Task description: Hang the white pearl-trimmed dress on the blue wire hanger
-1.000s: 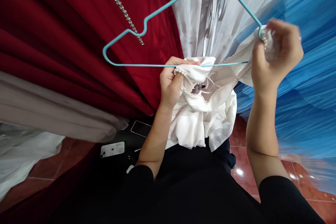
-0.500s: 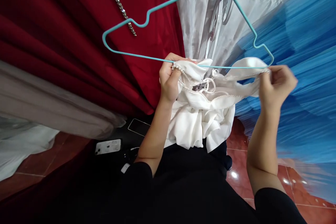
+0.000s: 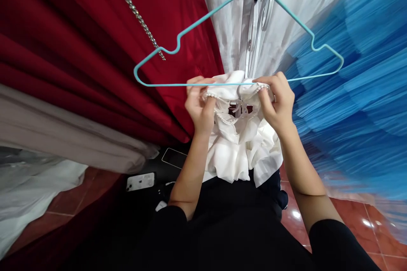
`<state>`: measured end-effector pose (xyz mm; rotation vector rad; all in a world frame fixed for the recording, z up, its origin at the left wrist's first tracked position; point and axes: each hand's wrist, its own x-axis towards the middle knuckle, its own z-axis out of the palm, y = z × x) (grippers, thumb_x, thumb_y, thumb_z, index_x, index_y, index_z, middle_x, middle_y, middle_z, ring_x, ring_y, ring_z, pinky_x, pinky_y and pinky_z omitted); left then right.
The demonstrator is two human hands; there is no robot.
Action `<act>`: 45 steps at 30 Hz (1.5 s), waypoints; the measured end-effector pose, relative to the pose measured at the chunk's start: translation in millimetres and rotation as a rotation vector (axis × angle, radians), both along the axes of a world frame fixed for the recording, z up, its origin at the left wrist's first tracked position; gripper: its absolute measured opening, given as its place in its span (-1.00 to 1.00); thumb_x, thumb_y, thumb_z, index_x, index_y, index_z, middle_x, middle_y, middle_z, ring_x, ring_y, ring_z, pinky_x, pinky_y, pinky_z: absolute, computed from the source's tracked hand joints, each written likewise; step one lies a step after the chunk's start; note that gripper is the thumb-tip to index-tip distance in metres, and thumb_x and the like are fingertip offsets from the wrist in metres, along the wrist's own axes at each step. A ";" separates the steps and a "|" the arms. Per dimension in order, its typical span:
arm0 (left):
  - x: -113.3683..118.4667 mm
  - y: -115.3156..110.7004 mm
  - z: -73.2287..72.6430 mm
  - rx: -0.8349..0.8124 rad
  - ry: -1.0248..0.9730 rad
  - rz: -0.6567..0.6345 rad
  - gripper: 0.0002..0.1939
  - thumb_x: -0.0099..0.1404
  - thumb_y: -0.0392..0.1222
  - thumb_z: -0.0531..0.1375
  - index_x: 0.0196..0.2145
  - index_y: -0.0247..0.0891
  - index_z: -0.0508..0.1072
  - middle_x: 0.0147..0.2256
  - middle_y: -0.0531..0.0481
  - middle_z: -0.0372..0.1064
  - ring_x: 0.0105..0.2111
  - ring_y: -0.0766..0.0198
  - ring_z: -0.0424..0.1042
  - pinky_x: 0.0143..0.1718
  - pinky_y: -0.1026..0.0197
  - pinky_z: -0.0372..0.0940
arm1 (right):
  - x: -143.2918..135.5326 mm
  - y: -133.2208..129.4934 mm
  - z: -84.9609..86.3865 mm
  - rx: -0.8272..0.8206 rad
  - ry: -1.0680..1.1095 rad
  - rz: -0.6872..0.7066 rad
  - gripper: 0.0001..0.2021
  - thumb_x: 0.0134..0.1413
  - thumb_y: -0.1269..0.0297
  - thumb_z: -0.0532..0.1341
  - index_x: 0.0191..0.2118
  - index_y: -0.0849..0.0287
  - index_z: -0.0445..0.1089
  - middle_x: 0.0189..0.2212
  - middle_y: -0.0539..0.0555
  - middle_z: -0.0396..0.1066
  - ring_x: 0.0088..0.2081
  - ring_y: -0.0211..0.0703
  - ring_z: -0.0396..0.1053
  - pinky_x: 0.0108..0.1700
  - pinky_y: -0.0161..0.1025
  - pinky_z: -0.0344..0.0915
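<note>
A white dress with a pearl-beaded neckline hangs from my two hands, its skirt gathered in folds over my lap. My left hand pinches the left upper edge at the lower bar of a light-blue hanger. On the other side, my right hand grips the right upper edge, also at the bar. The white fabric lies folded against the bar between both hands. Through the neck opening, thin white cords show, partly hidden. The hanger's hook is cut off by the top of the view.
Red drapery with a beaded strand hangs at the left, above greyish fabric. Blue tulle fills the right. White cloth hangs behind. A white phone and a dark phone lie at lower left.
My right hand has moved left, bringing the dress's right edge inward along the hanger bar. The top, stretched wide before, is now bunched between my hands. The hanger sits more level.
</note>
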<state>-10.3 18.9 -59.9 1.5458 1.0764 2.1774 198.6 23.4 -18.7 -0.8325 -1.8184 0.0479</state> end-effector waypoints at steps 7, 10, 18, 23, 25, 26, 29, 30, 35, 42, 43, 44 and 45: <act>-76.9 7.5 2.4 -0.108 -0.190 0.277 -0.71 0.06 -0.42 0.21 -0.22 -0.24 0.35 -0.41 0.13 0.24 -0.45 0.41 0.23 -0.36 0.28 0.22 | 15.9 -0.4 1.8 0.052 0.009 -0.009 -0.75 0.42 0.28 0.12 0.02 0.03 0.54 -0.31 0.01 0.41 -0.28 -0.22 0.39 -0.12 -0.14 0.46; -94.8 15.9 34.8 -0.024 -0.263 0.387 -0.65 -0.09 -0.52 0.05 -0.30 -0.28 0.29 -0.43 0.13 0.15 -0.45 0.42 0.21 -0.34 0.32 0.21 | 17.7 -0.4 3.1 0.039 -0.002 -0.007 -0.74 0.42 0.27 0.11 0.01 0.02 0.55 -0.30 0.02 0.41 -0.28 -0.22 0.39 -0.14 -0.14 0.46; -78.9 8.1 98.2 -0.034 0.165 0.321 -0.72 0.10 -0.64 0.14 -0.31 -0.35 0.42 -0.39 0.14 0.29 -0.52 0.48 0.09 -0.44 0.36 0.07 | 16.1 -5.7 6.9 0.061 0.002 0.013 -0.75 0.40 0.31 0.12 -0.04 0.01 0.56 -0.33 0.00 0.37 -0.30 -0.26 0.37 -0.22 -0.21 0.41; -58.5 2.3 105.1 -0.014 0.348 0.120 -0.92 0.46 -0.24 0.34 -0.23 -0.29 0.58 -0.43 0.09 0.30 -0.45 0.40 0.16 -0.38 0.27 0.20 | 12.3 -8.2 5.3 0.054 -0.012 -0.040 -0.74 0.40 0.27 0.09 -0.05 0.00 0.55 -0.34 0.03 0.38 -0.29 -0.19 0.40 -0.17 -0.12 0.48; -55.7 7.6 105.6 -0.012 0.324 0.085 -0.78 0.47 -0.08 0.35 -0.21 -0.31 0.59 -0.40 0.07 0.37 -0.42 0.39 0.23 -0.36 0.26 0.22 | 13.2 -8.3 4.2 0.048 -0.029 -0.059 -0.72 0.40 0.25 0.07 -0.05 -0.01 0.55 -0.33 0.04 0.39 -0.27 -0.18 0.42 -0.15 -0.10 0.50; -56.4 11.9 104.8 -0.022 0.296 0.074 -0.76 0.43 -0.05 0.39 -0.21 -0.31 0.59 -0.38 0.07 0.40 -0.41 0.40 0.27 -0.36 0.26 0.23 | 13.9 -8.2 3.7 0.047 -0.034 -0.064 -0.71 0.41 0.25 0.06 -0.04 -0.01 0.55 -0.33 0.04 0.40 -0.27 -0.18 0.43 -0.15 -0.10 0.50; -64.4 28.0 98.9 -0.061 0.212 0.069 -0.76 0.31 -0.12 0.49 -0.22 -0.26 0.56 -0.37 0.15 0.43 -0.39 0.42 0.31 -0.36 0.29 0.26 | 15.3 -7.6 2.8 0.043 -0.048 -0.058 -0.72 0.42 0.26 0.06 -0.03 -0.01 0.54 -0.31 0.04 0.41 -0.27 -0.20 0.43 -0.15 -0.12 0.50; -67.0 32.8 96.5 -0.056 0.193 0.090 -0.76 0.30 -0.15 0.50 -0.22 -0.25 0.54 -0.37 0.17 0.43 -0.38 0.42 0.30 -0.35 0.29 0.27 | 15.2 -7.3 2.5 0.040 -0.048 -0.052 -0.72 0.42 0.26 0.06 -0.02 -0.01 0.53 -0.31 0.04 0.41 -0.27 -0.19 0.43 -0.14 -0.12 0.50; -60.6 35.2 88.0 0.075 0.281 0.112 -0.81 0.43 -0.09 0.39 -0.21 -0.25 0.53 -0.39 0.16 0.38 -0.41 0.42 0.24 -0.36 0.25 0.22 | 13.3 -6.5 1.9 0.047 0.007 -0.031 -0.75 0.42 0.26 0.08 -0.04 -0.01 0.52 -0.33 0.03 0.37 -0.26 -0.18 0.42 -0.08 -0.07 0.51; -18.4 -3.9 69.2 0.217 0.116 0.181 -0.68 0.54 0.07 0.24 -0.26 -0.19 0.56 -0.33 0.04 0.42 -0.32 0.25 0.40 -0.26 0.09 0.32 | 13.1 -8.4 2.8 0.090 -0.010 -0.058 -0.76 0.41 0.28 0.10 -0.06 0.01 0.53 -0.31 0.02 0.43 -0.25 -0.19 0.46 -0.13 -0.09 0.51; -11.9 -8.5 65.6 0.211 0.153 0.165 -0.70 0.56 0.05 0.21 -0.25 -0.17 0.56 -0.32 0.03 0.42 -0.30 0.23 0.42 -0.24 0.06 0.34 | 12.4 -8.2 2.6 0.103 -0.006 -0.065 -0.76 0.40 0.28 0.10 -0.06 0.01 0.53 -0.31 0.02 0.43 -0.25 -0.19 0.45 -0.14 -0.10 0.51; -5.2 -12.4 62.4 0.196 0.223 0.134 -0.73 0.57 0.02 0.18 -0.20 -0.15 0.57 -0.27 0.01 0.44 -0.23 0.19 0.46 -0.18 0.03 0.36 | 11.6 -7.9 2.3 0.127 0.005 -0.066 -0.77 0.39 0.29 0.11 -0.06 0.01 0.53 -0.32 0.02 0.43 -0.26 -0.20 0.45 -0.16 -0.11 0.50; 1.7 -15.3 59.8 0.175 0.312 0.099 -0.76 0.58 -0.01 0.16 -0.14 -0.14 0.57 -0.19 -0.01 0.48 -0.14 0.15 0.49 -0.09 -0.01 0.38 | 10.8 -7.4 1.9 0.156 0.020 -0.062 -0.77 0.38 0.31 0.12 -0.07 0.00 0.53 -0.32 0.01 0.44 -0.28 -0.21 0.44 -0.19 -0.13 0.49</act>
